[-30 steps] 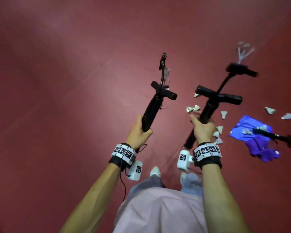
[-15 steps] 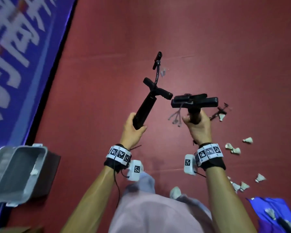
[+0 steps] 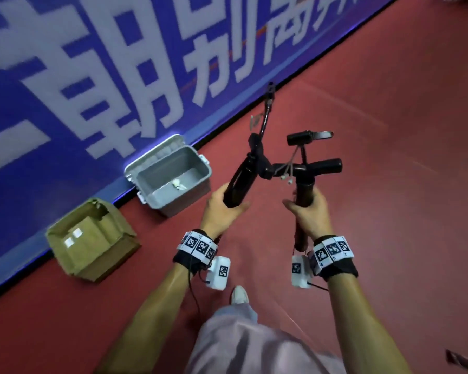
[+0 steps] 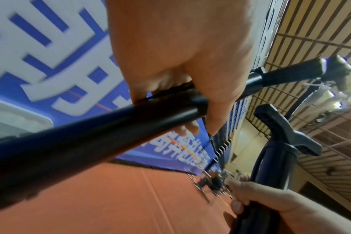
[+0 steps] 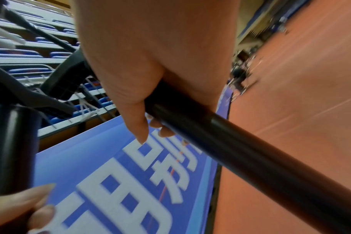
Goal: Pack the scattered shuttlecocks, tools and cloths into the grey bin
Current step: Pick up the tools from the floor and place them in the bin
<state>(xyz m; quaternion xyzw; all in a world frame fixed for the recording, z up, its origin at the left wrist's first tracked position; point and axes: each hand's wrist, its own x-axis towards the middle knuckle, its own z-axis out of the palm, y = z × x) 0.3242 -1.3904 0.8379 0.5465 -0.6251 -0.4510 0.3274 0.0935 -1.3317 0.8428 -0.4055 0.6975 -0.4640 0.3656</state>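
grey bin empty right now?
No. In the head view one white shuttlecock lies on the floor of the grey bin.

The view swings left: the grey bin (image 3: 170, 175), half a second ago at the frame's left edge, now sits just left of the left hand (image 3: 222, 209), and a cardboard box (image 3: 92, 238) appears; shuttlecocks and cloths are out of view.

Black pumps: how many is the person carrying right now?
2. One pump is gripped by the left hand, the other pump by the right hand; none shows elsewhere.
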